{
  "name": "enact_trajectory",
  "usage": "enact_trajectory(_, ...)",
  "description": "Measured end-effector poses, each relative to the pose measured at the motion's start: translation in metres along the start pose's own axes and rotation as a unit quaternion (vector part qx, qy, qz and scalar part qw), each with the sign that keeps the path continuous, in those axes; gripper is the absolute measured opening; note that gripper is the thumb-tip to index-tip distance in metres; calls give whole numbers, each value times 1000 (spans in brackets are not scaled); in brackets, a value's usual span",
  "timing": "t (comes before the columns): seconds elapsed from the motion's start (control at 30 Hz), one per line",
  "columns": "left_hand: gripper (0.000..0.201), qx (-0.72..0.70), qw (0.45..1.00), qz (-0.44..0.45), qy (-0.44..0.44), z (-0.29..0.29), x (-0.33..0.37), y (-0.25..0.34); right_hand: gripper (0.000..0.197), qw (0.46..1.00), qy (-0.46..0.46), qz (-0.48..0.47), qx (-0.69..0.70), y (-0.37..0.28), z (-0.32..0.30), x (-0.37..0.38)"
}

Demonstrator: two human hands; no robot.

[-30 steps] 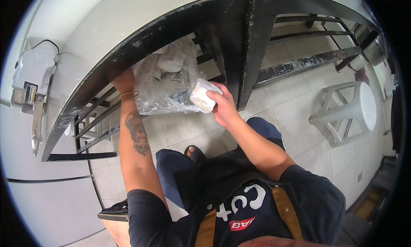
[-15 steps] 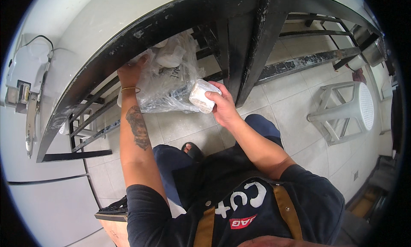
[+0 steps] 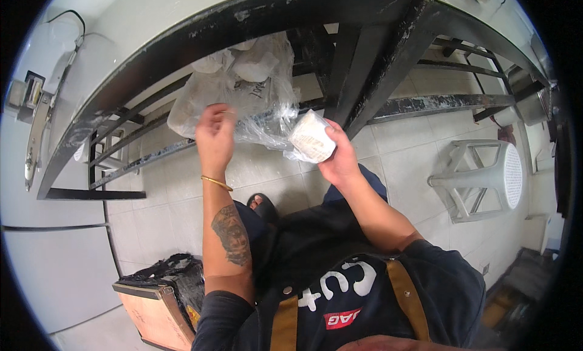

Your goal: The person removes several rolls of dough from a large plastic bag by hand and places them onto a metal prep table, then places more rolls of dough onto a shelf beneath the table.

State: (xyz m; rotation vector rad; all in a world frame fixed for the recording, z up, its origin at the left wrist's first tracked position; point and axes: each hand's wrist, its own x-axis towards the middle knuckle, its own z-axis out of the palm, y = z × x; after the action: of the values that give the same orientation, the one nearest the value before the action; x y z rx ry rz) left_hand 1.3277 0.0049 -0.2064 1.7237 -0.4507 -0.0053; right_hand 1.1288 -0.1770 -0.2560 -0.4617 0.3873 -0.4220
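Clear plastic bag [image 3: 243,96] holding white lumps, left hand [image 3: 214,135] pinching it, right hand [image 3: 340,156] gripping white tub [image 3: 311,143]

A black metal table frame [image 3: 364,65] with chipped paint is seen across the top of the view, carrying a pale tabletop [image 3: 152,29]. Lower rails [image 3: 425,102] of the same frame are seen beneath it. The floor [image 3: 401,144] is laid with light square tiles. A white plastic stool [image 3: 480,178] with a perforated seat is seen lying on its side at the right, well apart from the frame. At the lower left, a cardboard box [image 3: 152,311] lined with a black plastic bag [image 3: 176,272] is placed on the floor. A white appliance door [image 3: 54,272] is seen at the far left. A black sandal [image 3: 262,206] is worn on the foot on the tiles.
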Motion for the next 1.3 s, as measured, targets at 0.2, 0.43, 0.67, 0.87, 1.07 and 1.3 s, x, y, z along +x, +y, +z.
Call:
enact_trajectory(0.2, 52, -101, 966, -96, -216, 4, -31, 40, 52, 992, -125, -3, -22, -6, 25, -1)
enact_trajectory(0.43, 89, -96, 976, 67, -182, 32, -56, 52, 66, 909, -163, -167, -345, 6, 69, -3)
enact_trajectory(0.67, 52, -385, 901, -198, -32, -3, -39, 33, 73, 903, -180, -145, -361, 6, 73, -11)
enact_trajectory(0.87, 55, -473, 868, -148, -8, -33, -21, 29, 76, 909, -153, -75, -380, 8, 42, 2)
enact_trajectory(1.07, 55, -348, 909, -209, -97, -17, -19, 26, 85, 902, -151, -114, -388, 23, 47, 14)
enact_trajectory(1.3, 69, -112, 963, -163, -184, 34, -38, 61, 69, 932, -125, -124, -318, 21, 63, 30)
